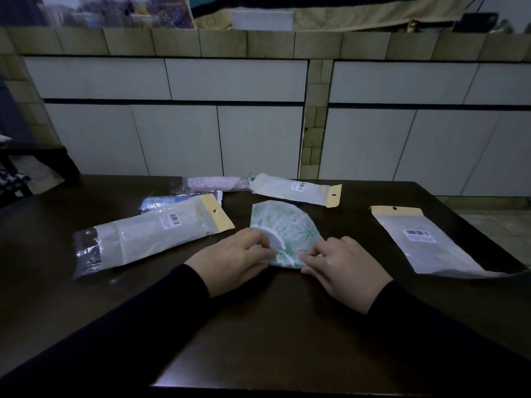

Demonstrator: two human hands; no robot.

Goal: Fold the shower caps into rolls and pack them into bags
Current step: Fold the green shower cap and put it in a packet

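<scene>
Dark desk [287, 326], packaging bags, one green-patterned shower cap [283, 225], both hands on it.

Largest bag [149, 237] left of centre; second bag [425, 239] at right; third bag [296, 189] at back, beyond the cap. Cap flat at desk centre, partly folded. Left hand [232, 259] and right hand [342, 268] at near edge, fingers [258, 239] curled, pinching fabric.

I note the shower cap [283, 225] is white with a green leaf print. The bags [155, 234] are frosted white with yellow header strips and black barcodes. The table [273, 326] is dark brown; the sleeves [161, 311] are black.
</scene>
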